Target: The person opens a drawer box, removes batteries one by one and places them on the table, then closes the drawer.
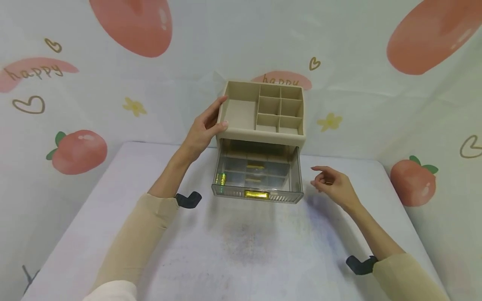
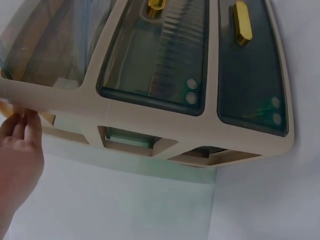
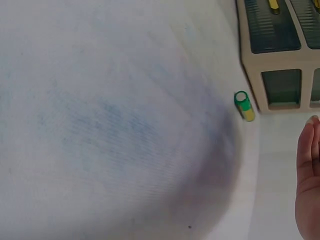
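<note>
Peach-print backdrop behind, the beige organizer stands between both hands.

Soft shadows, dim wrist views

Drawer unit, beige-framed, fills our upper half, tilted. At 9 o'clock our left hand touches its side wall, fingers bent. Clear drawer at 10; dark see-through front at 12, another at 2, each bearing a gold handle and two pale round spots. We note openings along the side between 9 and 4, and white surface at 5.
</note>
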Available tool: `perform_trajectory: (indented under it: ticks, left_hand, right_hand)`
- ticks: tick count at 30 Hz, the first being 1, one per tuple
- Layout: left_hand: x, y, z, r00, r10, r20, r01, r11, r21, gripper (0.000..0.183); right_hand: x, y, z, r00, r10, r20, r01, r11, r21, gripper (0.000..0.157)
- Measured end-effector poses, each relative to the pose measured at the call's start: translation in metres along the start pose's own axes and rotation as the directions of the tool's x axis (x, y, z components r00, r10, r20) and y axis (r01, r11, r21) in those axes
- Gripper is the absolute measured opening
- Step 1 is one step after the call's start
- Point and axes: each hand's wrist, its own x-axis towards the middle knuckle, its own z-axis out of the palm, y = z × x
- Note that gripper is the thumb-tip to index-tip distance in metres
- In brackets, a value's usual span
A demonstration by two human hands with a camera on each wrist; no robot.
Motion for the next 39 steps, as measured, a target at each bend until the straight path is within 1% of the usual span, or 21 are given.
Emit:
perform_trajectory:
  ticks: [5, 8, 12, 14, 15, 19, 26, 33, 39]
  left_hand:
    - [0.0, -0.003, 0.0, 1.0, 0.002, -0.004, -0.002, 1.0, 0.0, 0.065]
    - [0.001, -0.004, -0.001, 1.0, 0.004, -0.003, -0.004, 1.0, -0.001, 0.065]
    - [0.001, -0.004, 0.0, 1.0, 0.01, -0.001, -0.01, 1.0, 0.0, 0.065]
    - [0.001, -0.004, 0.0, 1.0, 0.015, -0.002, -0.015, 1.0, 0.002, 0.064]
    - [0.001, -0.004, 0.0, 1.0, 0.015, -0.002, -0.015, 1.0, 0.002, 0.064]
    - [0.001, -0.003, 0.0, 1.0, 0.014, -0.005, -0.014, 1.0, -0.001, 0.064]
    - [0.001, -0.002, 0.0, 1.0, 0.007, -0.005, -0.007, 1.0, -0.01, 0.065]
    - [0.001, -0.001, -0.001, 1.0, 0.008, -0.015, -0.008, 1.0, -0.006, 0.065]
    - [0.0, -0.002, 0.0, 1.0, 0.002, -0.007, -0.002, 1.0, -0.01, 0.065]
  right_hand:
    - [-0.002, -0.029, -0.004, 0.999, -0.034, -0.013, 0.034, 0.999, -0.01, 0.036]
    - [-0.002, -0.032, -0.007, 0.999, -0.045, -0.028, 0.045, 0.999, 0.003, 0.036]
    - [-0.002, -0.029, -0.011, 0.996, -0.073, -0.043, 0.075, 0.997, 0.027, 0.038]
    - [-0.001, -0.036, -0.012, 0.996, -0.083, -0.045, 0.084, 0.996, 0.031, 0.038]
    - [-0.001, -0.035, -0.012, 0.995, -0.09, -0.046, 0.092, 0.995, 0.034, 0.039]
    - [0.002, -0.044, -0.011, 0.991, -0.131, -0.036, 0.132, 0.991, 0.03, 0.039]
    - [0.005, -0.061, -0.009, 0.984, -0.174, -0.034, 0.176, 0.982, 0.066, 0.038]
    - [0.007, -0.083, -0.008, 0.972, -0.234, -0.023, 0.235, 0.968, 0.085, 0.037]
    - [0.008, -0.101, -0.007, 0.958, -0.286, -0.015, 0.286, 0.954, 0.093, 0.036]
